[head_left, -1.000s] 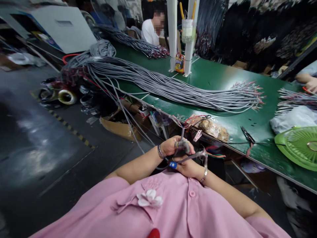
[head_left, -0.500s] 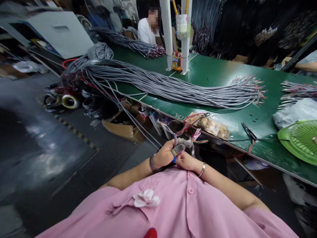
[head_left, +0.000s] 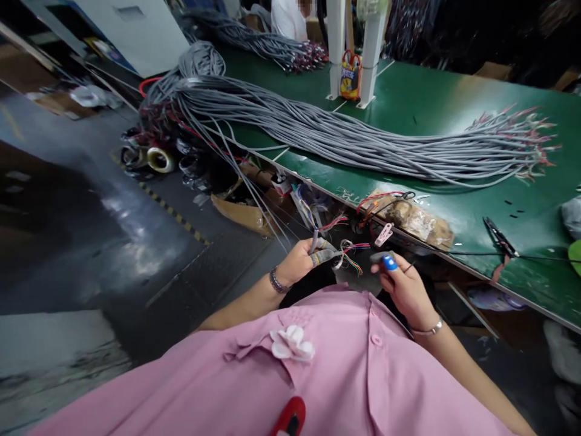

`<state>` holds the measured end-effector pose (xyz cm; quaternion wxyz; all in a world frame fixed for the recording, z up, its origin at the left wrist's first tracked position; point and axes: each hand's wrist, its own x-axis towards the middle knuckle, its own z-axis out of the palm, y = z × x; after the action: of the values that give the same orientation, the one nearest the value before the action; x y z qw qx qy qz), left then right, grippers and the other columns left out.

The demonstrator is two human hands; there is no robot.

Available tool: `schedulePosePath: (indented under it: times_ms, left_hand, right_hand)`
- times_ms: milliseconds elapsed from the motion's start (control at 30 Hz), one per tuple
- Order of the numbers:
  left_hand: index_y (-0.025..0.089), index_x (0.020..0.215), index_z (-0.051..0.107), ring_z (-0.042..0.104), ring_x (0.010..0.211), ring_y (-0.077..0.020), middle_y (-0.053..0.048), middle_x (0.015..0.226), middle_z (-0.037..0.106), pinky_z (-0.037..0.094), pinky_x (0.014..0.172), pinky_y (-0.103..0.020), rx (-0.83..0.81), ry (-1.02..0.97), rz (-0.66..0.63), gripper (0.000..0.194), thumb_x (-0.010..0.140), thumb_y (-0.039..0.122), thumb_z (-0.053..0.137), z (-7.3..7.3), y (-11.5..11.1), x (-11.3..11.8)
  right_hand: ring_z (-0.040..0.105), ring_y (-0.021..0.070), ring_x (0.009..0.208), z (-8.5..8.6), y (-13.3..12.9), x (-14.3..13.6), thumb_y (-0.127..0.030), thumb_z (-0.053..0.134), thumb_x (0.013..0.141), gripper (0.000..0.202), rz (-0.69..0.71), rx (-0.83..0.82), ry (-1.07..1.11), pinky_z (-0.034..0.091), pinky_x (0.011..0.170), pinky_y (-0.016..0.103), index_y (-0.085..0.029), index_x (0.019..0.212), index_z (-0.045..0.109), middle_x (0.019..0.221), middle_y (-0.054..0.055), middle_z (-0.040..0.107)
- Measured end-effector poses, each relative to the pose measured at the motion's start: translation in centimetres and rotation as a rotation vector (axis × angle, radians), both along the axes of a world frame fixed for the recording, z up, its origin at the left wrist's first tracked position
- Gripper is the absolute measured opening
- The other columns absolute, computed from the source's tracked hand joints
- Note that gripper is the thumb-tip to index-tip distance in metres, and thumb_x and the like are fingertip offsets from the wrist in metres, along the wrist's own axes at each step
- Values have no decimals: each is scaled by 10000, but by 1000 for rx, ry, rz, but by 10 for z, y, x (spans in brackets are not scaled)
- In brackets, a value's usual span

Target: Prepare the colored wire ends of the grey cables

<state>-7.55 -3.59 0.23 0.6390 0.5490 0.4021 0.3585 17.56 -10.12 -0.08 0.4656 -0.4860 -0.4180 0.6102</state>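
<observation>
My left hand (head_left: 297,263) is closed round a grey cable, with grey coverings on its fingertips. Thin coloured wires (head_left: 351,259) and pale strands fan out past those fingertips, toward my right hand. A second spray of reddish wires (head_left: 333,224) stands up just behind the hand. Grey cable lengths (head_left: 263,209) run from the bundle on the bench down toward my left hand. Apart from the wires, to their right, my right hand (head_left: 403,290) has its thumb and forefinger pinched. A blue cover sits on the thumb and a grey one on the forefinger; whatever they pinch is hidden.
A thick bundle of grey cables (head_left: 318,130) lies along the green bench (head_left: 422,91). Near its front edge are a taped cardboard block (head_left: 417,221), a pink clip (head_left: 384,234) and black-handled pliers (head_left: 499,236). An open carton (head_left: 240,212) stands below. A person in white (head_left: 289,19) is behind.
My hands, together before, are now apart: the right has moved off to the right, the left stays on the cable. The coloured wires now show spread out. The view has tilted down and left.
</observation>
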Motion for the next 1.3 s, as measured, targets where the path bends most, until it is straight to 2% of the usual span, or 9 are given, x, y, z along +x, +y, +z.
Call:
schedulePosePath:
  times_ms: [200,333,500,633,733,900,1033,1133,1300]
  left_hand:
    - [91,838,709,590,707,-128,-61,776,687,484,654,-229,-30,42,-120,366,762,443,775,0,-4,7]
    - [89,842,711,591,693,-117,-58,780,693,483,649,-218,-50,53,-165,356,764,430,778,3,-5,14]
    - [92,959,702,640,712,-142,-74,826,716,524,671,-249,-104,2,-194,403,729,404,811,2,-9,19]
    - [106,897,708,642,755,-158,-74,834,708,525,694,-256,35,63,-56,379,699,404,831,1,-10,20]
    - [114,833,713,596,693,-138,-45,727,670,491,649,-236,126,118,2,363,744,459,784,3,-10,21]
    - [113,701,639,398,486,-59,36,524,486,334,471,-182,99,88,-62,456,752,554,741,3,-9,20]
    - [130,677,571,265,384,-25,76,471,395,193,368,-179,-89,-25,-65,485,733,582,738,-7,-9,16]
    - [132,693,569,270,369,-22,74,473,416,189,351,-172,-171,-95,-67,466,723,560,750,-15,-11,13]
    - [114,729,598,275,366,-17,77,465,416,197,356,-165,-185,-135,-128,472,734,563,745,-23,-16,13]
  right_hand:
    - [513,140,634,25,-3,0,-437,632,893,279,-158,335,-549,431,593,275,-195,1032,628,884,55,660]
    - [537,155,687,29,0,1,-381,588,923,197,-46,382,-727,432,646,278,-189,944,623,831,39,641]
    - [481,136,621,19,-2,3,-381,526,955,281,-30,345,-715,382,583,262,-189,756,569,680,2,568]
    - [500,142,634,17,-6,2,-372,525,958,265,-5,369,-665,386,593,268,-186,783,600,697,12,589]
    - [518,149,653,19,-8,-5,-332,530,953,238,116,424,-662,400,618,275,-189,787,621,716,26,603]
    - [506,152,657,23,-12,-13,-295,502,954,216,318,538,-662,412,623,279,-201,800,621,729,33,590]
    - [528,154,632,29,-14,-4,-327,485,963,228,203,627,-578,439,600,285,-210,840,638,717,34,596]
    - [624,173,719,33,-15,-2,-301,532,951,163,83,621,-492,509,659,297,-219,1006,661,831,58,675]
    - [687,217,964,29,-10,-18,-267,568,949,216,68,527,-280,567,855,368,-226,1156,615,1066,96,711]
